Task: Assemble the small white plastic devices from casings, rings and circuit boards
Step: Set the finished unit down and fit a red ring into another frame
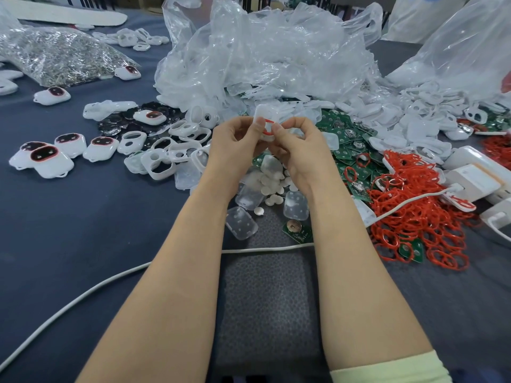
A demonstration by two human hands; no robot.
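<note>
While both hands meet just in front of the crumpled plastic bag (265, 51), left hand (235, 139) and right hand (298, 145) pinch, fingers curled, one white casing (262, 113) bearing a red ring (268, 128).

A heap of clear plastic bags (276, 51) lies at the far side of my desk (83, 230); a white cable (262, 247) crosses the grey mat (265, 299) before me.
</note>
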